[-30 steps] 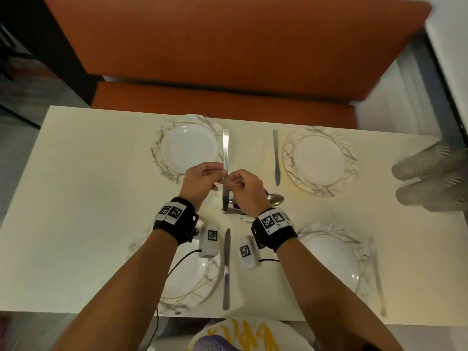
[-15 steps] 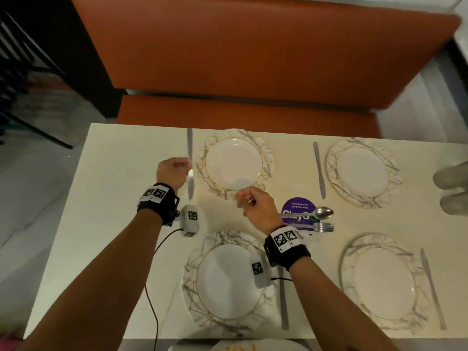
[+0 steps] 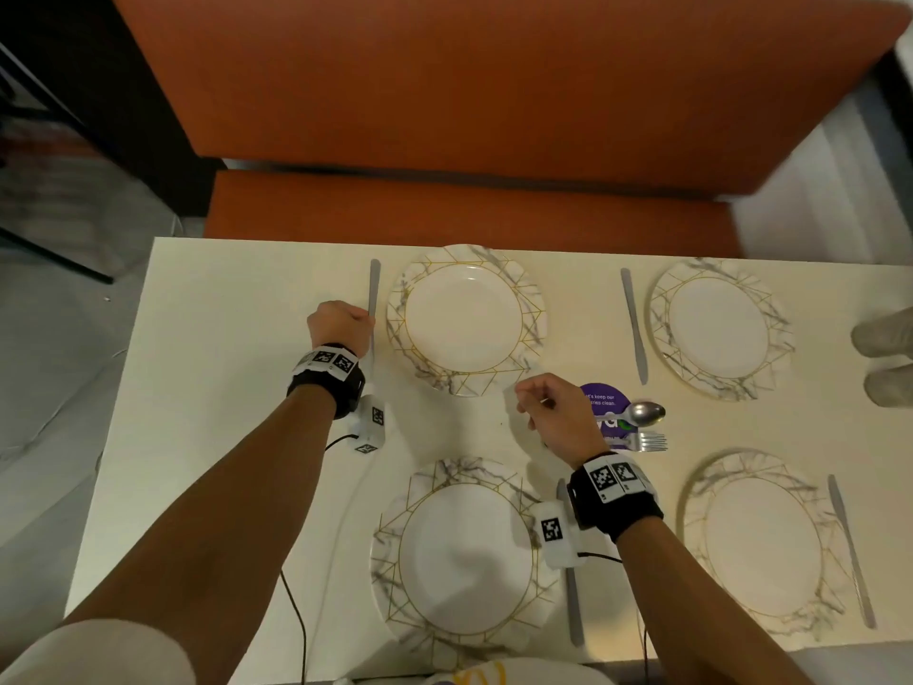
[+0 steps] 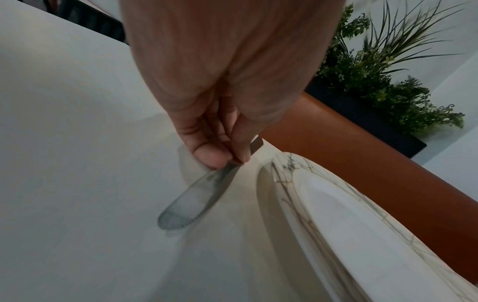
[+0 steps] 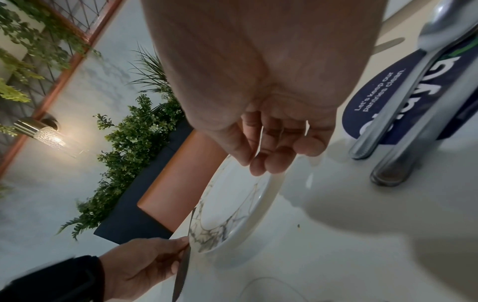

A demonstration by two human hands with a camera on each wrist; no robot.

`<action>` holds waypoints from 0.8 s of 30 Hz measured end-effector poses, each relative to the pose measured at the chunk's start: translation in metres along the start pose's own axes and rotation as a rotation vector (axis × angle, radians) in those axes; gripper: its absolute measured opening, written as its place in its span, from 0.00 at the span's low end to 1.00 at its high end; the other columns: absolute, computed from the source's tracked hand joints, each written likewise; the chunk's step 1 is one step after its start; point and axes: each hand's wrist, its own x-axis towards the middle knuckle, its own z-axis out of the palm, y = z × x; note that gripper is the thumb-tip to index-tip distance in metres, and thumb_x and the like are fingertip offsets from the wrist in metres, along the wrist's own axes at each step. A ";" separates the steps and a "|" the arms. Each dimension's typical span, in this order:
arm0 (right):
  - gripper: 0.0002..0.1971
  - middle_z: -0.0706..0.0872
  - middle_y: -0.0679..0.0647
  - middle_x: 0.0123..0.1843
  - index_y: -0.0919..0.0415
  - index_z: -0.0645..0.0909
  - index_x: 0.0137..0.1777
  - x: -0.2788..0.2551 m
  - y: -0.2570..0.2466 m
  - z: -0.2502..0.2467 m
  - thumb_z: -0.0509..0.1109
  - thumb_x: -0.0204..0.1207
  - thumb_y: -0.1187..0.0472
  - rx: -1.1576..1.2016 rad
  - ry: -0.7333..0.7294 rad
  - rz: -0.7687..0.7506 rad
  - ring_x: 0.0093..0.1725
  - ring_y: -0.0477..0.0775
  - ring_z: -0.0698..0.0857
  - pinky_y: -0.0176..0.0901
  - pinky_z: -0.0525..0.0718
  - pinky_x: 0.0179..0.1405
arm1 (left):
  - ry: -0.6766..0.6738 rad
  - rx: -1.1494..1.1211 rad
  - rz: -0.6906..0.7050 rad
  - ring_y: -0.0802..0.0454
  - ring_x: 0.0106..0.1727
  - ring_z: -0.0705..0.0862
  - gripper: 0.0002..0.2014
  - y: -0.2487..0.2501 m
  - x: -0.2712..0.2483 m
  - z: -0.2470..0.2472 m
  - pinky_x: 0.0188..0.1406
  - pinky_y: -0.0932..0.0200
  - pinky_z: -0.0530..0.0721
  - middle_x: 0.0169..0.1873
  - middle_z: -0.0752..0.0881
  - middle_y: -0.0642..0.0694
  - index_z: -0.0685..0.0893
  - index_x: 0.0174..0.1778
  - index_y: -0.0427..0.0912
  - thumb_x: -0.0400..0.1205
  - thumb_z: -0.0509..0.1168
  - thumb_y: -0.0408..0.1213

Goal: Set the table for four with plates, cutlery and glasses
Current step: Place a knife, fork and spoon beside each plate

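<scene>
Four marble-rimmed plates lie on the white table [image 3: 237, 368]. My left hand [image 3: 363, 321] pinches a table knife [image 3: 374, 289] by its middle, just left of the far-left plate [image 3: 464, 321]. In the left wrist view thumb and fingers of the left hand [image 4: 232, 159] clamp the knife [image 4: 196, 198], whose blade tip is at the tabletop beside the plate [image 4: 336, 214]. My right hand [image 3: 531, 402] hovers below that plate, loosely curled and holding nothing; the right wrist view shows the right hand [image 5: 271, 161] empty. Knives lie by the other three plates.
A spoon [image 3: 642, 412] and fork [image 3: 647, 441] lie on a purple round sticker [image 3: 605, 405] at the table's middle. Clear glasses [image 3: 884, 333] lie at the right edge. An orange bench [image 3: 469, 210] runs behind the table.
The knife held by both hands right of the far-left plate has moved to its left side. My right hand let go and drew back; the left now holds it low at the table.
</scene>
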 end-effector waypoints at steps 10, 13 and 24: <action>0.05 0.90 0.49 0.39 0.55 0.86 0.50 0.002 0.002 0.003 0.69 0.84 0.63 -0.011 -0.002 -0.022 0.35 0.45 0.84 0.35 0.82 0.39 | 0.032 0.034 -0.007 0.38 0.57 0.91 0.08 0.009 -0.007 0.002 0.58 0.55 0.87 0.54 0.94 0.37 0.95 0.53 0.35 0.84 0.74 0.34; 0.05 0.90 0.50 0.40 0.55 0.87 0.50 0.001 0.004 0.002 0.69 0.84 0.63 -0.004 0.004 -0.017 0.36 0.46 0.84 0.38 0.84 0.40 | 0.028 0.032 -0.007 0.39 0.58 0.90 0.08 0.008 -0.009 0.001 0.54 0.58 0.84 0.55 0.93 0.39 0.95 0.53 0.35 0.84 0.74 0.36; 0.05 0.90 0.53 0.44 0.57 0.86 0.53 -0.009 0.008 -0.021 0.69 0.84 0.64 0.042 0.052 0.029 0.37 0.47 0.84 0.45 0.89 0.35 | 0.204 -0.106 0.193 0.44 0.42 0.86 0.07 0.003 -0.057 0.013 0.43 0.52 0.85 0.41 0.87 0.44 0.87 0.53 0.38 0.85 0.68 0.37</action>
